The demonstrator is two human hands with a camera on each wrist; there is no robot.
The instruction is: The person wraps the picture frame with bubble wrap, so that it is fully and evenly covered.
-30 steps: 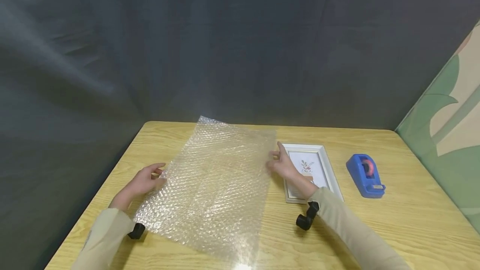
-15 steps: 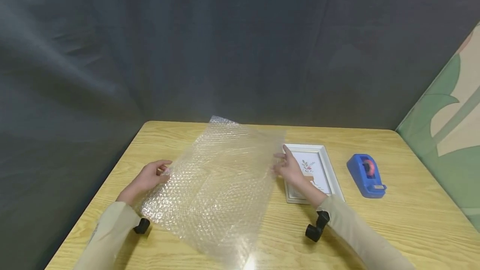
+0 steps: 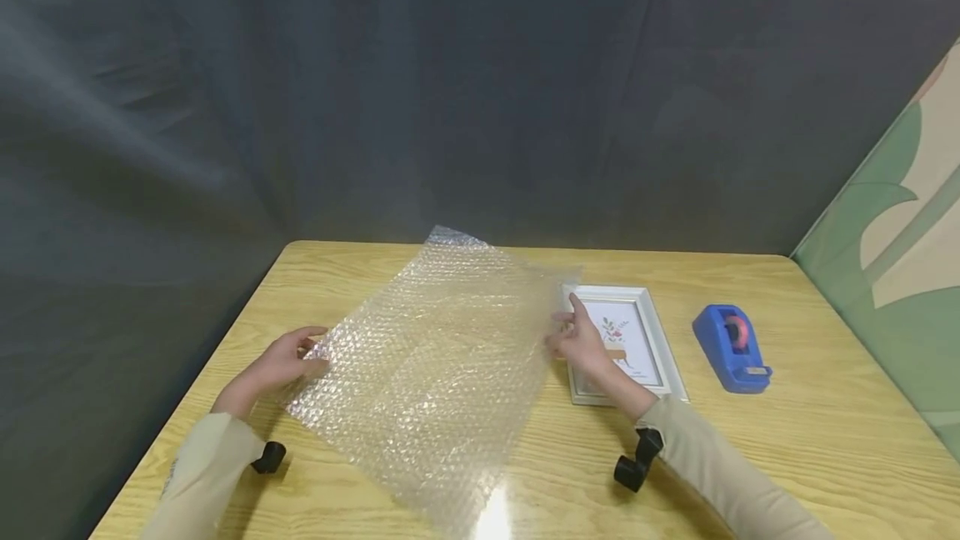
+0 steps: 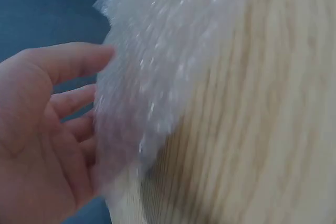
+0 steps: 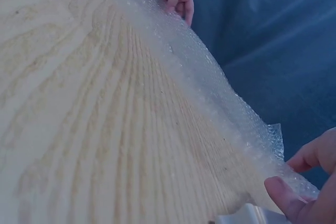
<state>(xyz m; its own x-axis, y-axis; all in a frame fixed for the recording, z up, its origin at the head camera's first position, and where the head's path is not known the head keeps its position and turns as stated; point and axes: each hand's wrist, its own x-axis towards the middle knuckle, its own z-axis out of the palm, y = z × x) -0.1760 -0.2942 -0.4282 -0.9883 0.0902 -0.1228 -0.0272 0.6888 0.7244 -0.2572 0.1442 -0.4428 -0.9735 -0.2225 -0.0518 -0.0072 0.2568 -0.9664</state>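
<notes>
A large sheet of clear bubble wrap (image 3: 435, 357) spreads across the table between my two hands. In the head view my left hand (image 3: 281, 363) holds its left edge. The left wrist view shows the thumb (image 4: 86, 59) at the sheet's rim, with the fingertips hidden behind the plastic. My right hand (image 3: 585, 348) pinches the opposite edge, thumb and fingers on either side of it in the right wrist view. Under and beside that hand lies a white picture frame (image 3: 663, 352) with a plant drawing, partly covered by the hand and wrist.
A blue tape dispenser (image 3: 731, 348) with a pink core stands right of the picture frame. The wooden table (image 3: 840, 423) ends at a dark curtain (image 3: 480, 90) behind and on the left. A leaf-patterned wall (image 3: 907, 273) borders the right.
The bubble wrap has shifted right and turned slightly, its far right corner now over the picture frame's corner. My right hand moved right; my left went right, then back left.
</notes>
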